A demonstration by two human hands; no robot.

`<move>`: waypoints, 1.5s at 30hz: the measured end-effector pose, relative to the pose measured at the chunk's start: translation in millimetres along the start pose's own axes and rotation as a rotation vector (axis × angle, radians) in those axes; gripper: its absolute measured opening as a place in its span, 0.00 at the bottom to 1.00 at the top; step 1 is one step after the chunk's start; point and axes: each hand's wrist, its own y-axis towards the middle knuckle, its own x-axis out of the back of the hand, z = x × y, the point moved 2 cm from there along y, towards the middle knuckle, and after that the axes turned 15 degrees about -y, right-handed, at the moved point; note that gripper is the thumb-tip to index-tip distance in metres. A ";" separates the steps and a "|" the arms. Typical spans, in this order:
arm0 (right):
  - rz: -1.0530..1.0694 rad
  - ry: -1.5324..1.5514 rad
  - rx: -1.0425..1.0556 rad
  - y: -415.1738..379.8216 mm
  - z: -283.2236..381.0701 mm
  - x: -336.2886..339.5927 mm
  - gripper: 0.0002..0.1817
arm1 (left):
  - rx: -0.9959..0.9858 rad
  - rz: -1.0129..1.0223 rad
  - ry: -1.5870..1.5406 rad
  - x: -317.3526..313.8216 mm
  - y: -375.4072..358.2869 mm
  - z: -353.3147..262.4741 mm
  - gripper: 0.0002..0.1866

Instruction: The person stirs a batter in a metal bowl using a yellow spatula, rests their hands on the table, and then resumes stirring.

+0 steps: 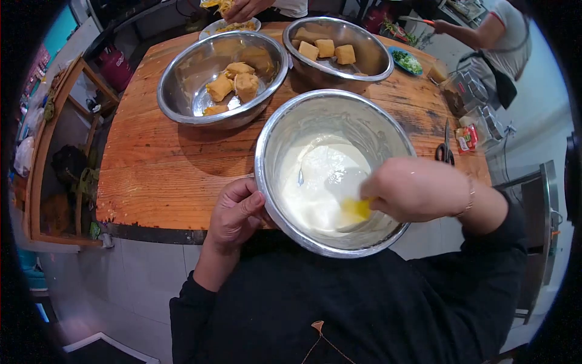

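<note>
A large steel mixing bowl (pixel 327 250) sits at the near edge of the table, right in front of my body. Smooth white batter (pixel 321 176) fills its bottom, and streaks of it coat the inner wall. My left hand (pixel 235 213) grips the bowl's left rim, thumb on the upper edge and fingers underneath. Over the right side of the bowl, my right hand (pixel 418 189) is closed around a yellow utensil (pixel 356 209), smeared by motion. Its lower end dips into the batter, so its kind cannot be made out.
Two steel bowls (pixel 167 100) (pixel 388 70) with fried tofu pieces (pixel 245 85) stand behind on the wooden table (pixel 145 164). Black scissors (pixel 445 148) lie to the right, near plastic containers (pixel 485 124) and a plate of chopped greens (pixel 406 60). Another person's hand (pixel 245 9) and a second person (pixel 497 42) are across the table.
</note>
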 end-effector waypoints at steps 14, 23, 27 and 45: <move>-0.975 0.147 -0.317 -52.5 -2.2 -5.2 0.10 | -0.003 0.027 0.014 -4.0 0.1 -0.8 0.08; -1.330 0.013 -0.401 -76.0 -2.2 -22.0 0.09 | -0.030 -0.001 0.026 5.1 -2.5 -1.3 0.06; -1.365 -0.014 -0.395 -78.9 -7.3 -33.2 0.09 | -0.019 0.012 0.002 5.0 -1.5 -1.0 0.06; -1.187 -0.023 -0.450 -55.0 -11.2 -86.0 0.09 | -0.041 0.019 0.039 1.5 -0.8 -1.8 0.08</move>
